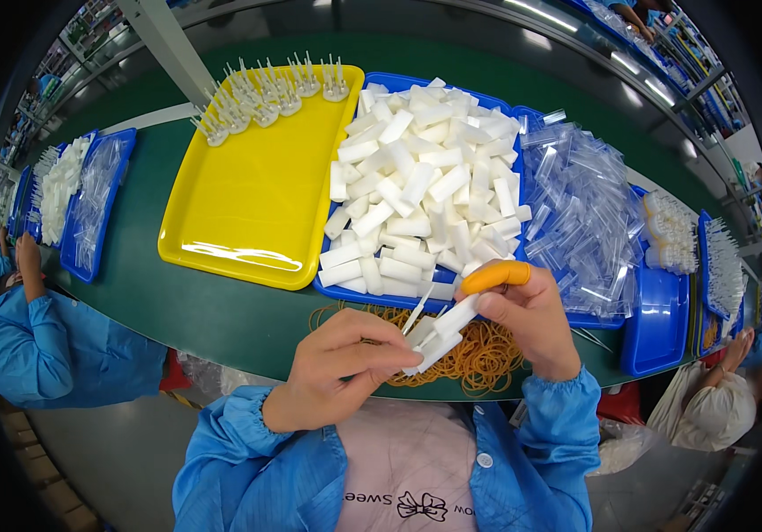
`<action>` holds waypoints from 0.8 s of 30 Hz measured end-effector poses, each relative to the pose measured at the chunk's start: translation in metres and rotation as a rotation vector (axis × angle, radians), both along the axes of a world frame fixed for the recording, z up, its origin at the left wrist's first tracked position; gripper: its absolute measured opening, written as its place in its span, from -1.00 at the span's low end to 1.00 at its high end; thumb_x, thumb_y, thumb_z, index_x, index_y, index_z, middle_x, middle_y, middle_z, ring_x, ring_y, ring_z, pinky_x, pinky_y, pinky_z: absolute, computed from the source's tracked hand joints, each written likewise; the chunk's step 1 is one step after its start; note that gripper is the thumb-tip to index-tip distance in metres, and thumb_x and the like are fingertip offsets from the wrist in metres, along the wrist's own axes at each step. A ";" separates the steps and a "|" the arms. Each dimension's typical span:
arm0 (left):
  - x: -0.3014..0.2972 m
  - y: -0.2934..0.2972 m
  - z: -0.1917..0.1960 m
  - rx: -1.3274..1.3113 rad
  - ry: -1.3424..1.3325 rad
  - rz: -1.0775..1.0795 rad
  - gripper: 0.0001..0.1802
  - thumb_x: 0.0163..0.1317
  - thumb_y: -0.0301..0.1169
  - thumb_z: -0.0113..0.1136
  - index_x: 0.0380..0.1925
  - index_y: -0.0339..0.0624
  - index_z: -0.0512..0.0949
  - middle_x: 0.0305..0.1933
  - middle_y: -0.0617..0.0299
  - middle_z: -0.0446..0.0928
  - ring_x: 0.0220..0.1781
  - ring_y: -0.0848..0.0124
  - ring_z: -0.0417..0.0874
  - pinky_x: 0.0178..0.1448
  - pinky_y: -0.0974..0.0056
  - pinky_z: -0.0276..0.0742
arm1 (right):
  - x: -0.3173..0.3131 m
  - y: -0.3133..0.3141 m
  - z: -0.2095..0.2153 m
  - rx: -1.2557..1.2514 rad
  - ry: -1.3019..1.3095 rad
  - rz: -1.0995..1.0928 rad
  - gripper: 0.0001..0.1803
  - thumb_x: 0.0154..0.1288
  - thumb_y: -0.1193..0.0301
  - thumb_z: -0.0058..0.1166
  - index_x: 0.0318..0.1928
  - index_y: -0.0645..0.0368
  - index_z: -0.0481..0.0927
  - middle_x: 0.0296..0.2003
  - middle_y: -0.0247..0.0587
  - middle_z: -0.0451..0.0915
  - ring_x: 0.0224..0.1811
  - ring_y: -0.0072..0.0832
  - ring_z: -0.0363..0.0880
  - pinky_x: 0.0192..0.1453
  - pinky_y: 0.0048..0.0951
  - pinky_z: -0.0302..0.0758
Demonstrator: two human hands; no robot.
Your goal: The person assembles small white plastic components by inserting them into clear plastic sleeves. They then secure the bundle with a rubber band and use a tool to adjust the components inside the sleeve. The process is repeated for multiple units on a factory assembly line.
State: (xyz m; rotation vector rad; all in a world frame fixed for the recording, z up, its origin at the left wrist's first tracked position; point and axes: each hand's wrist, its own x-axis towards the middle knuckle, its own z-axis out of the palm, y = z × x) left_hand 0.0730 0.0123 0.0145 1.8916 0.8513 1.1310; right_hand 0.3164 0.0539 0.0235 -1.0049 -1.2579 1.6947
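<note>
In front of my chest both hands meet at a small white pronged part [419, 332] with white foam blocks [446, 334] against it. My left hand [342, 362] pinches the lower left side of this piece, thumb and fingertips together. With thumb and index finger, my right hand [523, 310] grips the upper right end of a foam block; an orange finger cot covers that index finger. Thin prongs stick up between the hands. How the blocks join the pronged part is partly hidden by my fingers. Just beneath lies a heap of tan rubber bands [487, 359].
Beyond my hands, a blue tray [331, 282] is heaped with white foam blocks. A yellow tray [257, 204] to its left bears upright pronged parts along its far edge. To the right, clear plastic sleeves [581, 208] fill another blue tray. Co-workers sit on both sides.
</note>
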 end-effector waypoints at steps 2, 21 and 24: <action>0.003 -0.003 0.002 -0.084 -0.043 0.026 -0.66 -0.04 -0.65 0.28 -0.19 -0.18 0.64 -0.21 0.18 0.56 -0.13 0.32 0.57 -0.12 0.34 0.54 | -0.009 -0.009 0.003 0.026 -0.042 0.011 -0.81 0.21 0.58 0.11 -0.15 0.35 0.57 -0.20 -0.22 0.60 -0.18 -0.55 0.56 -0.03 -0.54 0.49; 0.006 -0.007 -0.010 -0.269 -0.122 0.067 -0.75 -0.02 -0.61 0.31 -0.26 -0.25 0.63 -0.27 0.15 0.58 -0.26 0.34 0.55 -0.13 0.34 0.44 | 0.009 0.026 -0.012 0.828 -1.016 -0.347 -0.73 0.04 0.51 0.21 -0.18 0.27 0.58 -0.17 -0.15 0.51 -0.14 -0.23 0.49 -0.06 -0.34 0.42; 0.006 -0.006 -0.010 -0.221 -0.102 0.088 -0.77 -0.03 -0.63 0.30 -0.29 -0.23 0.65 -0.28 0.16 0.58 -0.25 0.35 0.55 -0.13 0.34 0.43 | 0.007 0.017 -0.012 0.500 -0.540 -0.420 -0.71 0.13 0.54 0.14 -0.09 0.27 0.52 -0.15 -0.16 0.52 -0.18 -0.38 0.53 -0.09 -0.41 0.45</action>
